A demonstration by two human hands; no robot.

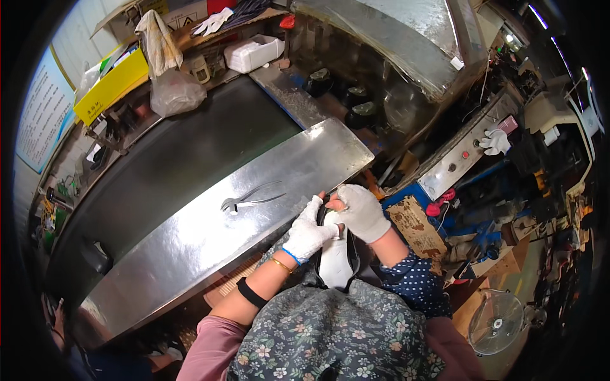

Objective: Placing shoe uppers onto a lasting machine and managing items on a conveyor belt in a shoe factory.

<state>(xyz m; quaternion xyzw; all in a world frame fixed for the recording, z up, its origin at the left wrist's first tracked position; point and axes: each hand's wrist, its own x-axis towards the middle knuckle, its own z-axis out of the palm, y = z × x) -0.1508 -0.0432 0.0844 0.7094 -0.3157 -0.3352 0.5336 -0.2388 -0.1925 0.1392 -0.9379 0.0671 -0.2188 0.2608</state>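
A black shoe with a pale insole facing up (337, 263) rests against my lap, its far end between my hands. My left hand (305, 233), in a white fingerless-tipped glove, grips the shoe's left side, thumb across the insole. My right hand (363, 213), gloved the same way, is closed with its fingertips pinched at the shoe's far end. What exactly those fingertips pinch is too small to make out. On the shiny metal table (159, 273) ahead of me lies a pair of pincers (244, 202), untouched, handles pointing right.
Behind the metal table runs a dark conveyor belt (210, 136), carrying a dark shoe (96, 257) at left. Several dark shoes (359, 96) stand under a machine hood. To the right are a button panel (467, 152) and a round fan (499, 322). Another person (121, 362) is at lower left.
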